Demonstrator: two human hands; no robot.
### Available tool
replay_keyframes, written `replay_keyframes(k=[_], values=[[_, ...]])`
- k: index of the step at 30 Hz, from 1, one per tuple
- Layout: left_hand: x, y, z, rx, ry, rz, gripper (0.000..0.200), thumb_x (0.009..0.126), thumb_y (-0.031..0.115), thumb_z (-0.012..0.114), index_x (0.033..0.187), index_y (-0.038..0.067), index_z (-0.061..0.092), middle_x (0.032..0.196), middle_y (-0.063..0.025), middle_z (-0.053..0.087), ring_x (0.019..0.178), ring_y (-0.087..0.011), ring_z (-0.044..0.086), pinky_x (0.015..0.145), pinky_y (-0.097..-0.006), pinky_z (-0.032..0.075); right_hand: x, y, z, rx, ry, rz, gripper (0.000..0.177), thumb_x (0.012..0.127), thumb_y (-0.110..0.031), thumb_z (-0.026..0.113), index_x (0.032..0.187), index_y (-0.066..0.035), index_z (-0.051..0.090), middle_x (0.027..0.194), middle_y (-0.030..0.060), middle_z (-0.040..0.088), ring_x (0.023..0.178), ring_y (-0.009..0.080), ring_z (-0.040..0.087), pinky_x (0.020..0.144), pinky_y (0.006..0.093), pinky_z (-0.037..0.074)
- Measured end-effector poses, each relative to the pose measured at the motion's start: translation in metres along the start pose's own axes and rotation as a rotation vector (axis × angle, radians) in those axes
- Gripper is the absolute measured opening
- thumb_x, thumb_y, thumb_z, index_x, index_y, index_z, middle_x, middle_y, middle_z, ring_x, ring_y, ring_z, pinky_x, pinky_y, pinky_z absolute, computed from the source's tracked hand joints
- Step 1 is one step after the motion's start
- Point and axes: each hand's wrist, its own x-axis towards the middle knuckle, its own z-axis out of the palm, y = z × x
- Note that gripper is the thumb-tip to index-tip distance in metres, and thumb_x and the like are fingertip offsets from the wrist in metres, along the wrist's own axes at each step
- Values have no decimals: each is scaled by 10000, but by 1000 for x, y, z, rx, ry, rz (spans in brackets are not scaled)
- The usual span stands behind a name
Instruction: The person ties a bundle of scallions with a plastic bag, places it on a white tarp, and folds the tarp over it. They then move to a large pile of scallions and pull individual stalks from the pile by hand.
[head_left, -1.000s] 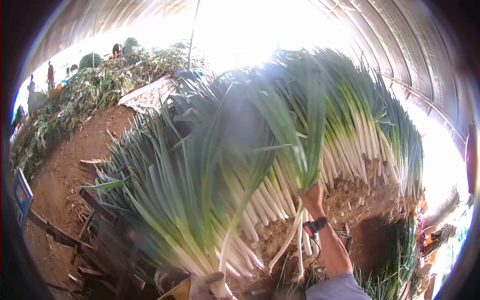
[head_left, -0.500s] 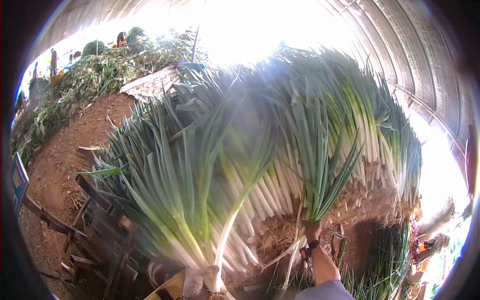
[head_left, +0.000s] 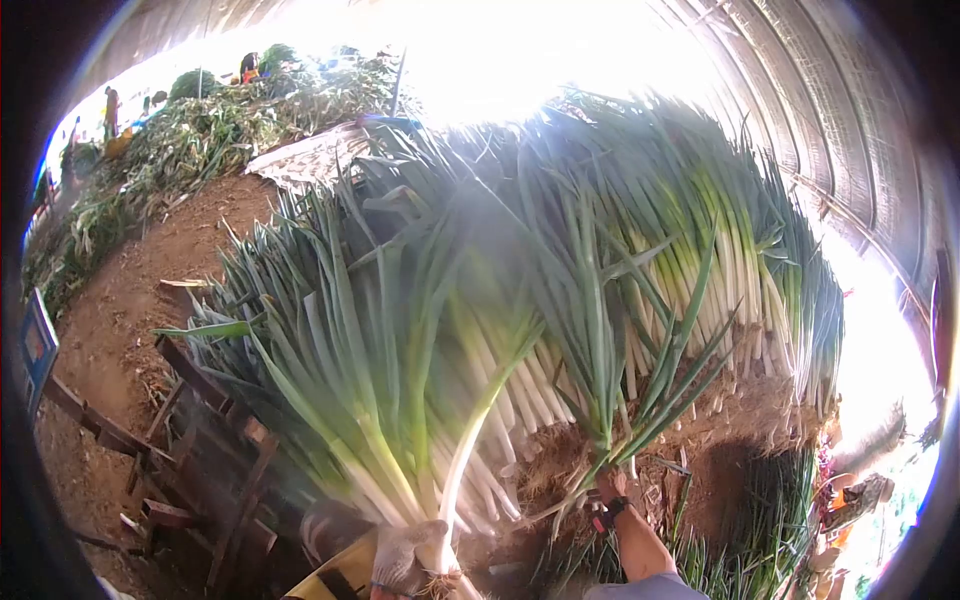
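Observation:
At the bottom centre-left my left hand (head_left: 398,558), in a pale knit glove, is closed round the white lower stems of several green onions (head_left: 440,545), just above their roots. Their leaves fan up and to the left. My right hand (head_left: 610,484) is bare, with a dark watch at the wrist. It is wrapped round the base of a leafy green onion bunch (head_left: 602,400), whose leaves spread upward and to the right. Behind both hands stands a long row of green onions (head_left: 720,240), white stems down.
A rusty metal frame (head_left: 200,385) stands at the lower left on brown soil (head_left: 130,300). Heaped leaves (head_left: 200,150) and distant people are at the upper left. More green onions (head_left: 770,520) lie at the lower right. A ribbed tunnel cover (head_left: 830,110) curves overhead.
My right hand has moved slightly down and left with its bunch, whose leaves now spread wider. My left hand has shifted slightly up and right, still round its stems.

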Motion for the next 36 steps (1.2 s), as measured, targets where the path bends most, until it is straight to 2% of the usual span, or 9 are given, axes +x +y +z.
replay_keyframes(k=[2, 3, 7, 9, 13, 16, 21, 28, 36], values=[[-2, 3, 1, -42, -85, -52, 379, 843, 117, 766, 1079, -148, 635, 840, -192, 696, 641, -298, 690, 538, -428, 597, -8, -45, -34, 100, -28, 69, 307, 897, -263, 579, 1085, -76, 733, 985, 264, 706, 930, 472, 662, 784, 556, 518], [-4, 4, 3, -32, -71, -30, 376, 847, 124, 762, 1076, -148, 637, 846, -192, 696, 639, -296, 687, 541, -425, 596, -5, -33, -34, 218, -125, 117, 591, 931, -620, 615, 1177, -94, 724, 1035, 231, 723, 988, 387, 696, 843, 502, 518], [-11, 9, 15, -34, -93, -29, 353, 861, 124, 737, 1063, -150, 643, 861, -192, 697, 636, -292, 681, 550, -424, 598, 3, -75, -57, -2, -380, 211, 568, 963, -560, 627, 1131, -26, 723, 1088, 222, 728, 1065, 302, 703, 839, 408, 562], [-13, 10, 15, -26, -87, -23, 335, 867, 111, 722, 1059, -152, 646, 862, -192, 697, 642, -291, 683, 554, -425, 599, 6, -81, -26, 789, -515, 156, 522, 984, -521, 619, 1160, -40, 723, 1195, 205, 699, 1157, 266, 667, 886, 390, 568], [-17, 11, 21, -35, -41, -1, 305, 873, 98, 709, 1054, -143, 662, 850, -186, 696, 658, -283, 687, 546, -407, 588, 10, -217, -76, 581, -779, -432, 504, 1015, -402, 620, 1364, -40, 602, 1392, 181, 609, 1297, 277, 587, 972, 428, 567], [-21, 6, 19, -64, -44, 91, 299, 868, 103, 725, 1050, -129, 676, 861, -176, 697, 668, -272, 687, 549, -385, 576, 2, -340, -106, 1226, -740, 81, 544, 964, -316, 704, 1354, 34, 558, 1269, 178, 669, 1103, 290, 678, 931, 399, 569], [-28, 22, 38, 50, 110, -94, 321, 819, 80, 765, 1076, -104, 707, 947, -169, 727, 817, -236, 730, 695, -330, 593, 30, -425, -60, 1051, -318, 93, 318, 931, -254, 686, 1063, 33, 648, 1015, 157, 685, 863, 221, 680, 749, 368, 552], [-66, 34, 25, 908, -186, 834, 323, 834, 25, 743, 1154, 5, 707, 1012, -155, 753, 914, -234, 745, 827, -346, 582, -28, -495, -112, 956, -419, -136, 251, 950, -155, 658, 1097, 36, 586, 801, 73, 642, 611, 136, 610, 543, 292, 523], [-71, 42, 38, -234, -115, 209, 328, 944, 154, 715, 1212, -26, 661, 1040, -86, 729, 880, -181, 727, 737, -302, 604, -51, -551, -153, 875, -538, -328, 324, 906, -169, 641, 1131, 61, 603, 878, 92, 672, 790, 153, 613, 735, 320, 510]])
